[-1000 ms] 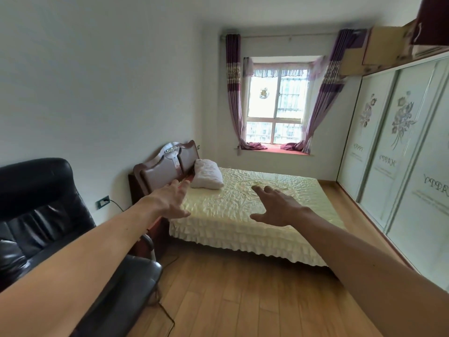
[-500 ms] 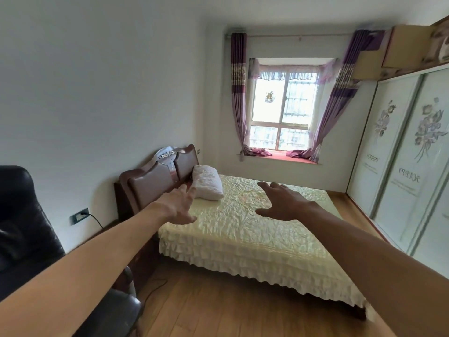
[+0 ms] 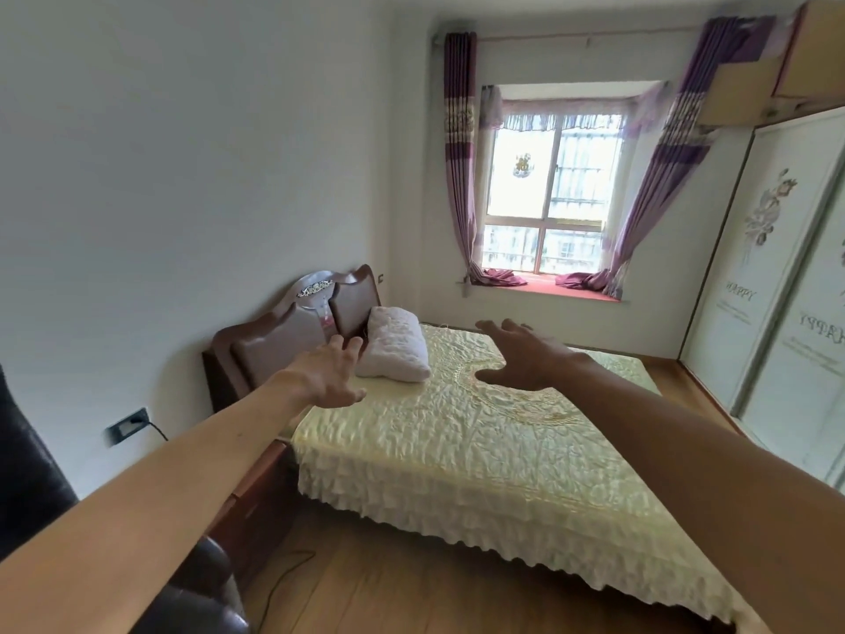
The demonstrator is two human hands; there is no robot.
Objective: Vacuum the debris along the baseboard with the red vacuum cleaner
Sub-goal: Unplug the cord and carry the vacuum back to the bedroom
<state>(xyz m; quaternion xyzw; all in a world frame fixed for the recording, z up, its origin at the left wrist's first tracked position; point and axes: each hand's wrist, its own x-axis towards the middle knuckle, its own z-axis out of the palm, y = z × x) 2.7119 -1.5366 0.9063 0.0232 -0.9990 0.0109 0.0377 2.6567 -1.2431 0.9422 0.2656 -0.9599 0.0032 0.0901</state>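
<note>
No red vacuum cleaner and no debris show in the head view. Both my arms stretch forward in the air over the bed. My left hand (image 3: 331, 375) is open with spread fingers, in front of the headboard and beside the pillow, holding nothing. My right hand (image 3: 521, 356) is open too, palm down above the bedspread, empty. A strip of baseboard (image 3: 706, 391) runs along the wardrobe at the right.
A bed with a cream bedspread (image 3: 480, 450) fills the middle, a white pillow (image 3: 395, 345) by its brown headboard (image 3: 292, 331). A black chair (image 3: 27, 455) stands at left, a wall socket (image 3: 130, 421) with a cable beside it. White wardrobe doors (image 3: 786, 322) line the right. Wooden floor (image 3: 366, 583) lies before the bed.
The view has moved forward and to the right, toward the bed; the black chair has slid mostly out at left. Both hands stay outstretched and open.
</note>
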